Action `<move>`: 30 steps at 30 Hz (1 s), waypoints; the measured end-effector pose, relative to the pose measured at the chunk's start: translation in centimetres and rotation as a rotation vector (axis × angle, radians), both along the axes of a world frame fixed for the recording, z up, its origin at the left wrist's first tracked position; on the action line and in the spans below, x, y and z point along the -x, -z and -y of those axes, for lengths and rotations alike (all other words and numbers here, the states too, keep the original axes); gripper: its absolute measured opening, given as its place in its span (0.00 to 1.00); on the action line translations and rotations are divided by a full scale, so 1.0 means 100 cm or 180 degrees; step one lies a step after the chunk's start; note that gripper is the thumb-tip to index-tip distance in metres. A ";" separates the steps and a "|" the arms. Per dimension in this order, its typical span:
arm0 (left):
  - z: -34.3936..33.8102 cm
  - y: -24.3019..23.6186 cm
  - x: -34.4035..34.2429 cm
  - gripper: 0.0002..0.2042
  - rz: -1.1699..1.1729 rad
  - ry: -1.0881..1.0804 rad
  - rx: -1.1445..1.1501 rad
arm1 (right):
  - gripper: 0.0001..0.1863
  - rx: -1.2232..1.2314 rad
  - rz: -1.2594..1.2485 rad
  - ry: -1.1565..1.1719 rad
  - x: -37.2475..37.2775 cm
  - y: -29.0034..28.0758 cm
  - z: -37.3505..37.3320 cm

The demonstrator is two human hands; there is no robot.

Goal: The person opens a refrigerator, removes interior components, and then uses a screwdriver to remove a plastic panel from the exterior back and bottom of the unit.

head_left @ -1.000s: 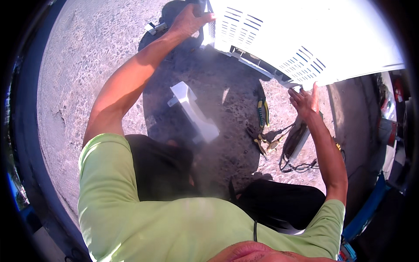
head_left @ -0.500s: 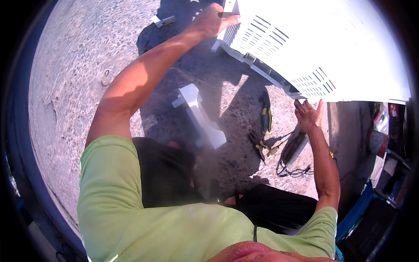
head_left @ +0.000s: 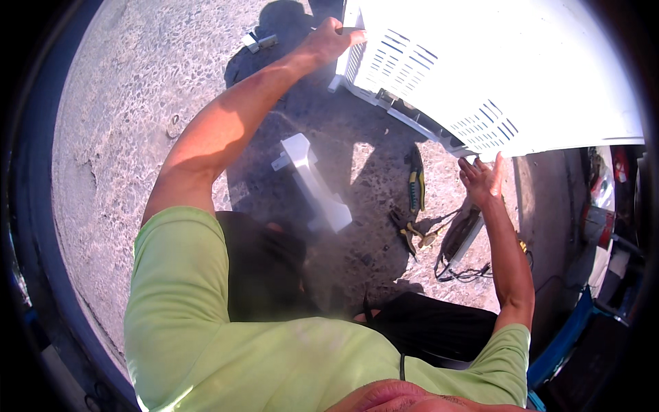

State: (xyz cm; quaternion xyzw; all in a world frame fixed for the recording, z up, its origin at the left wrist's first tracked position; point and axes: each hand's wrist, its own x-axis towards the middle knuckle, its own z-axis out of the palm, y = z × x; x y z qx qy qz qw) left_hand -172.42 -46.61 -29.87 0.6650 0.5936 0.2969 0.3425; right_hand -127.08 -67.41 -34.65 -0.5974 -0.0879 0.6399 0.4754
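Note:
A large white vented housing (head_left: pixel 494 62), tilted up off the floor, fills the upper right of the view. My left hand (head_left: pixel 331 44) clasps its left edge, thumb lying on the slotted face and the other fingers partly hidden. At the lower right, my right hand (head_left: pixel 482 182) supports the bottom edge, fingers bent under it and thumb up against the rim. Below the housing, between my arms, a long white plastic piece (head_left: pixel 317 185) lies on the rough ground in shadow.
Pliers with green-and-black handles (head_left: pixel 416 189) and another pair with yellowish handles (head_left: pixel 413 235) lie near my right forearm. Beside them is a dark elongated object with a cord (head_left: pixel 467 237). A small white piece (head_left: pixel 259 42) rests beyond my left forearm. Assorted clutter lines the right side.
The housing has shifted slightly left and upward in the picture, with both hands still on it. The pieces on the ground stay where they were.

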 end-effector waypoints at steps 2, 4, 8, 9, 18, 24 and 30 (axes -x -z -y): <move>0.000 -0.007 0.000 0.37 0.0061 0.0066 0.0159 | 0.63 0.0000 0.0008 0.0031 -0.001 0.001 0.001; -0.001 -0.023 0.001 0.37 0.0341 0.0074 0.0462 | 0.63 -0.0003 0.0008 0.0044 -0.002 -0.001 0.001; 0.005 -0.044 -0.005 0.34 0.0515 -0.0146 0.0499 | 0.63 0.0003 0.0041 -0.0019 -0.002 -0.002 0.001; 0.003 -0.040 -0.005 0.33 0.0594 -0.0167 0.0502 | 0.63 0.0000 0.0045 -0.0029 -0.003 -0.002 0.001; -0.017 0.023 0.012 0.29 0.0372 0.0077 0.0467 | 0.64 -0.0032 0.0150 -0.0232 -0.005 0.002 0.001; -0.017 0.038 0.008 0.27 -0.0155 0.0125 -0.0321 | 0.63 -0.0021 0.0250 -0.0282 -0.005 -0.001 0.002; -0.011 0.133 0.025 0.25 -0.1247 0.0745 0.0063 | 0.66 -0.0030 0.0210 -0.0352 -0.003 0.001 -0.001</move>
